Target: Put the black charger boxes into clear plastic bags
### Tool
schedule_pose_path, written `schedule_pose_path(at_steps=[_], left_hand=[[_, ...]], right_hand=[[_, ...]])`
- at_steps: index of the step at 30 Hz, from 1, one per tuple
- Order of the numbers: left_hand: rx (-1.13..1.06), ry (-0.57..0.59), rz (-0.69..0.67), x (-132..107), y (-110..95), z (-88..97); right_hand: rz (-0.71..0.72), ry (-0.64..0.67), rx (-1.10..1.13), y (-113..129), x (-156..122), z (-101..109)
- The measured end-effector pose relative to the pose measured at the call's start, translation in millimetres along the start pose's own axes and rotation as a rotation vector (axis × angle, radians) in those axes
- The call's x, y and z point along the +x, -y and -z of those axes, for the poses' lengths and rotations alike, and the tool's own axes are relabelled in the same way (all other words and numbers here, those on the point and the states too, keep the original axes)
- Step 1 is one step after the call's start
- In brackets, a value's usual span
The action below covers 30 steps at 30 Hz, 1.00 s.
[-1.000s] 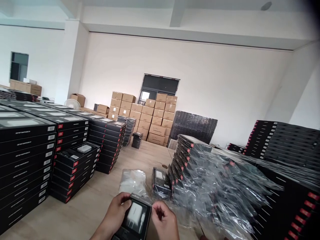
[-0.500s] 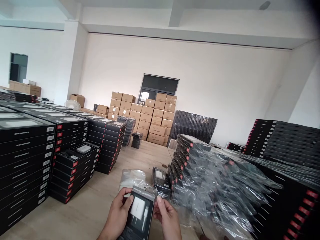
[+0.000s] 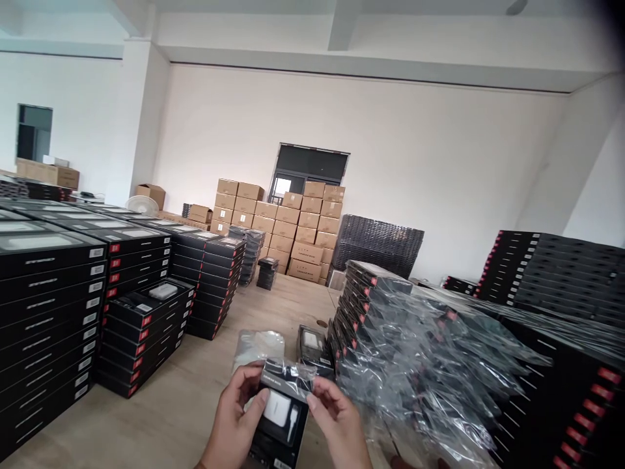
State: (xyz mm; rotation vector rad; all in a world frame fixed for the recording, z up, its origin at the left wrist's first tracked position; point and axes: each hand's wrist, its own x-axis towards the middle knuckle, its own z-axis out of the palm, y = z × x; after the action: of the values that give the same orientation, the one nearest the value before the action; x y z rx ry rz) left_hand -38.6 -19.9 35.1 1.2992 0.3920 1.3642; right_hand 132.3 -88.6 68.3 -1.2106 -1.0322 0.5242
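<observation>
A black charger box (image 3: 278,433), printed with a white plug and cable, is tilted up in front of me. My left hand (image 3: 237,413) grips its left edge, thumb on the front face. Shiny clear plastic film (image 3: 300,372) shows over the box's top end. At the upper right corner, my right hand (image 3: 336,417) pinches the film between thumb and fingers. Just beyond lie a pile of clear plastic bags (image 3: 258,344) and another black charger box (image 3: 312,345) on the wooden table (image 3: 161,423).
Stacked black boxes (image 3: 43,312) rise on the left, with a shorter stack (image 3: 146,332) beside them. To the right, a leaning stack of bagged boxes (image 3: 415,352) spreads its loose plastic. Brown cartons (image 3: 288,228) and dark trays (image 3: 381,244) stand at the back.
The charger box has shifted slightly right and tilted back. My right hand has moved up and right to the box's top corner, and more film shows over the top end.
</observation>
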Motion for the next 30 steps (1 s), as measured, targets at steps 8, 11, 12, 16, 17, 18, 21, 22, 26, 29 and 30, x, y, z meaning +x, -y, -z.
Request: schedule_pose_path(at_steps=[8,11,12,16,17,18,21,22,26,29,30], left_hand=[[0.052,0.240,0.157,17,-12,22.4],[0.143,0.282,0.166,20,-12,29.9],[0.123,0.294,0.175,19,-11,30.2],[-0.009,0.303,0.190,18,-9,26.0],[-0.015,0.290,0.189,18,-9,25.3],[-0.012,0.285,0.187,18,-9,25.3],[0.053,0.314,0.179,20,-11,29.2],[0.098,0.330,0.178,21,-13,31.3],[0.222,0.370,0.203,23,-19,37.5],[0.184,0.375,0.199,22,-20,37.3],[0.165,0.369,0.194,21,-19,36.5]], right_hand=[[0.048,0.291,-0.185,10,-1,14],[0.059,0.303,-0.214,12,-2,15],[0.062,0.300,-0.230,13,-3,15],[0.067,0.345,-0.389,19,-4,14],[0.061,0.368,-0.428,20,-4,13],[0.051,0.392,-0.455,22,-4,12],[0.032,0.439,-0.490,30,-4,11],[0.033,0.430,-0.482,32,-3,11],[0.052,0.398,-0.449,34,-1,9],[0.041,0.431,-0.455,25,-3,7],[0.028,0.433,-0.447,21,-5,6]])
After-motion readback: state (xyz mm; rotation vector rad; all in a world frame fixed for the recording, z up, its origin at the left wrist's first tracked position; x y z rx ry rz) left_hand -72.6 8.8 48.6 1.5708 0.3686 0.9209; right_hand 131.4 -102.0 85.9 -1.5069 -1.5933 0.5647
